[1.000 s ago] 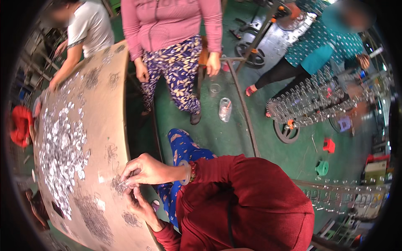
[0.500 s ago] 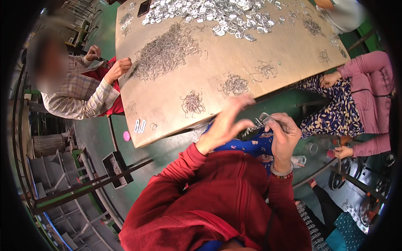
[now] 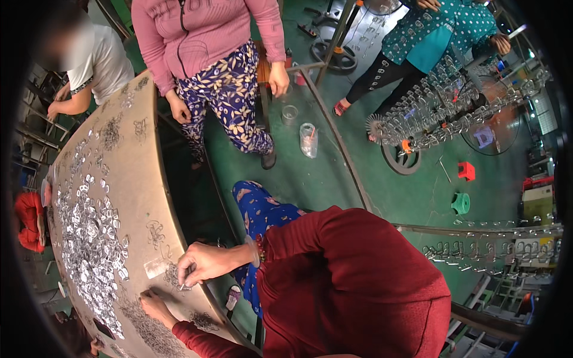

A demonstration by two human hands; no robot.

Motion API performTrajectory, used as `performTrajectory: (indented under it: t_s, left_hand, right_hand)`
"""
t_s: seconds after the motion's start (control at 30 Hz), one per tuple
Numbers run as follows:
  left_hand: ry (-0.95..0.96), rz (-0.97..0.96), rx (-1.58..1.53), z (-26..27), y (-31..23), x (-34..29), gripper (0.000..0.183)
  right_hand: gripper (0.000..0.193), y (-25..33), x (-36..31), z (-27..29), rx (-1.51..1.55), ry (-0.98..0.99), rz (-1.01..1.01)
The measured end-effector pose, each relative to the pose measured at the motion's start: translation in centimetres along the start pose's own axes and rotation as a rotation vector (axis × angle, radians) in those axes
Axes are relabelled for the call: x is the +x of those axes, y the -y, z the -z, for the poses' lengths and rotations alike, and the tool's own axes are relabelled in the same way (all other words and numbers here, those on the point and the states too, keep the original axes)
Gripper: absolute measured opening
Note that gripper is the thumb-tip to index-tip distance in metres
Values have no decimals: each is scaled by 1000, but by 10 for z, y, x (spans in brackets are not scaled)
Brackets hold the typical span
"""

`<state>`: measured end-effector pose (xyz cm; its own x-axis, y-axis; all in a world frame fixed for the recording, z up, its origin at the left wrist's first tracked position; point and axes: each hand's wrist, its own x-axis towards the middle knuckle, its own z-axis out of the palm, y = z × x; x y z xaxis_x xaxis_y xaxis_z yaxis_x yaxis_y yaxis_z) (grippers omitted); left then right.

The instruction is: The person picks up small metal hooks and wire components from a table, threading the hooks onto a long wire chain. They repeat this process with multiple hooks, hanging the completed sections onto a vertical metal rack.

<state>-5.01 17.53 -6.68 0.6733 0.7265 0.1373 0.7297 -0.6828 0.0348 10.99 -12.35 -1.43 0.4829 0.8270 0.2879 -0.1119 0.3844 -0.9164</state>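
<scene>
My right hand (image 3: 206, 262), a bangle on its wrist, is closed in a pinch over the table's near edge. A small pale metal end (image 3: 183, 287) shows at its fingertips; the rest is hidden. Under and beside that hand lies a small heap of bent wire pieces (image 3: 170, 275). My left hand (image 3: 158, 307) reaches over the brown tabletop (image 3: 134, 197), fingers stretched out beside a larger wire pile (image 3: 143, 325); nothing shows in them. A pale flat square piece (image 3: 156, 267) lies between the hands and a loose wire cluster (image 3: 156, 232).
A big heap of silver metal buckles (image 3: 89, 238) covers the table's far side. A person in pink (image 3: 209, 36) stands at the table's end; another in teal (image 3: 418, 48) is by a rack of hanging wire parts (image 3: 453, 101). Red (image 3: 466, 171) and green (image 3: 461, 203) stools stand on the floor.
My view has swung to the right. My hands, earlier raised together off the table with a metal wire piece in the right, are now down at the tabletop, apart.
</scene>
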Motion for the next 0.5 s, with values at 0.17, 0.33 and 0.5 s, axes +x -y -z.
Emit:
performTrajectory:
  t_s: [0.17,0.33,0.5]
  left_hand:
    - [-110,-164,-288,-4,-11,5,16]
    - [64,-42,-774,61,-97,-23,26]
    - [7,-101,-1001,100,-137,-55,21]
  right_hand:
    - [14,-17,0,-9,-75,-115,111]
    - [14,-8,2,-1,-35,-117,-68]
    - [15,2,1,8,-127,-110,-39]
